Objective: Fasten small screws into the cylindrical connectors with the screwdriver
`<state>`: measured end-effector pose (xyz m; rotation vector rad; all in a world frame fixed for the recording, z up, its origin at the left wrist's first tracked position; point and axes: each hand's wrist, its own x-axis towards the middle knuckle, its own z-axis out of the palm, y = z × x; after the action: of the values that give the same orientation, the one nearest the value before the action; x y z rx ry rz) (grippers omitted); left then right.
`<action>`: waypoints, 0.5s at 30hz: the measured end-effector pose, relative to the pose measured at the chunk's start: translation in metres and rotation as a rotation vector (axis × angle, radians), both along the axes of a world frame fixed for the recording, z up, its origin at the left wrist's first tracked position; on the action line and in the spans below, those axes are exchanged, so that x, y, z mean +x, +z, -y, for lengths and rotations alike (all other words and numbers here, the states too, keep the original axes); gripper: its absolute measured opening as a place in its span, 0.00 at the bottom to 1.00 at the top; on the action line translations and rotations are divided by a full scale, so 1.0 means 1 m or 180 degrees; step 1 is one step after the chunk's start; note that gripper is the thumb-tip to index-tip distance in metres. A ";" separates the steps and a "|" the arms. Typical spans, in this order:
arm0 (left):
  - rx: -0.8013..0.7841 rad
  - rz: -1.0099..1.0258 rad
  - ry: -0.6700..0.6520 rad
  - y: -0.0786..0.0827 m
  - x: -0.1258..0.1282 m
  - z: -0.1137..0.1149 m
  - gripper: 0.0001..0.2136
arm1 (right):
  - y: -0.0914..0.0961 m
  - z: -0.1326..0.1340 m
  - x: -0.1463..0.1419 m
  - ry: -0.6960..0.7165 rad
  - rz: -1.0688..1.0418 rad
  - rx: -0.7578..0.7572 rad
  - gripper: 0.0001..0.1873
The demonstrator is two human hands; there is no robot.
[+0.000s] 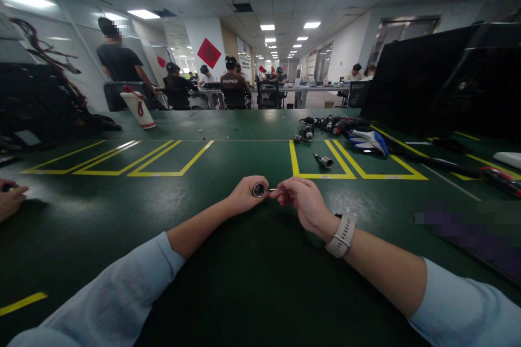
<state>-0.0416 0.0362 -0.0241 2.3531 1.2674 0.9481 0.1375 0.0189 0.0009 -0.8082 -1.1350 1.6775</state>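
My left hand [243, 195] is closed round a small round metal part [259, 190], its open end facing me. My right hand [303, 200] pinches a thin metal tool [275, 190] whose tip reaches into that part. Both hands hover just above the green table [228, 282], close together at its middle. A watch with a pale strap sits on my right wrist.
A loose metal cylinder [323, 160] lies inside a yellow-taped box ahead. Several dark connectors [321, 126] and a blue-white item [368, 141] lie beyond. Another person's hand [10, 198] rests at the far left. A white cone-shaped object [138, 109] stands back left. Seated people work behind.
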 end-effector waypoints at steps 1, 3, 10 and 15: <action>-0.0016 -0.0003 0.0003 0.000 0.000 0.000 0.05 | 0.000 0.000 0.000 -0.0025 0.0010 0.0033 0.05; -0.0033 0.0005 0.0014 0.001 0.000 0.000 0.05 | -0.001 -0.001 0.000 -0.0055 0.0117 0.0350 0.05; -0.0077 -0.0126 -0.0053 0.004 0.001 0.001 0.05 | 0.000 0.001 0.003 0.0008 0.1006 0.1645 0.08; -0.0152 -0.0046 -0.0068 0.003 0.001 0.002 0.06 | -0.001 -0.002 0.001 0.0111 0.0419 0.0718 0.06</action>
<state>-0.0403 0.0338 -0.0208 2.3365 1.2538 0.8861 0.1381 0.0206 -0.0001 -0.7669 -1.4083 1.5080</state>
